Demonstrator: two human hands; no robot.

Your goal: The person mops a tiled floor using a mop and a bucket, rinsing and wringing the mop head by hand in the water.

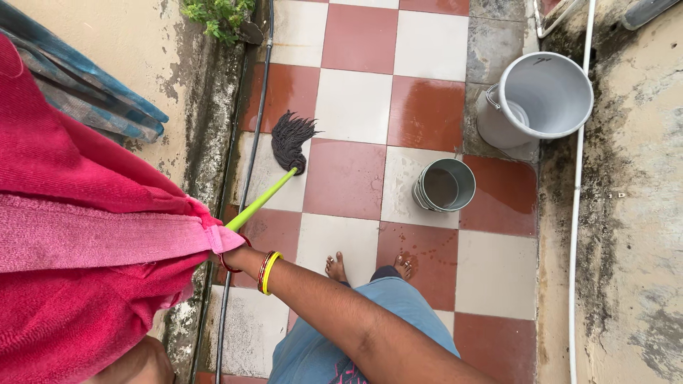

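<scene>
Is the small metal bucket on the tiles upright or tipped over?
Upright. The small metal bucket stands on its base with its round open mouth facing up, beside the larger grey bucket. Whether it holds water cannot be told.

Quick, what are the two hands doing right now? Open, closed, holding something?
Right hand: mostly hidden behind the pink towel; it seems closed on the green mop handle.
Left hand: not in view, so it cannot be told.

Red and yellow bangles (268,272), blue garment (370,327), bare feet (336,267)
</scene>
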